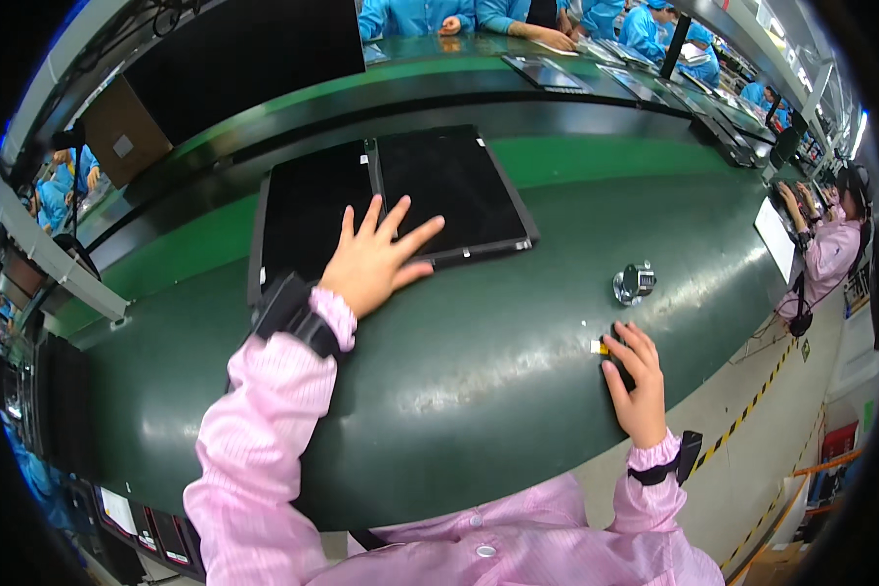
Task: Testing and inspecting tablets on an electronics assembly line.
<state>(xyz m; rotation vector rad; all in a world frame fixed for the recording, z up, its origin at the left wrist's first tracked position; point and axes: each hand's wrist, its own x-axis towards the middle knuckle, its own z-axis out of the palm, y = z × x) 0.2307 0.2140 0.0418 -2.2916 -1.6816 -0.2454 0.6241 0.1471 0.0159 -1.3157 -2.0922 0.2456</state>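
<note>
Two flat black screen panels (449, 181) lie side by side on the green workbench, with small white tabs along their edges. My left hand (376, 256) is spread over their near part, fingers apart and gripping nothing. To the right, my right hand (640, 376) rests low over the bench, its fingers curled round a small black, yellow and white piece (599, 347). Most of that piece is hidden under the fingers, so its kind cannot be made out. Just beyond this hand stands a small silver and black tally counter (635, 283).
The green bench (459, 391) curves around me. Beyond it, a raised line (439, 73) carries more flat panels (542, 73), with people in blue at work behind. A large black screen (254, 68) and a cardboard box (122, 137) stand back left. A person in pink (830, 249) works at right.
</note>
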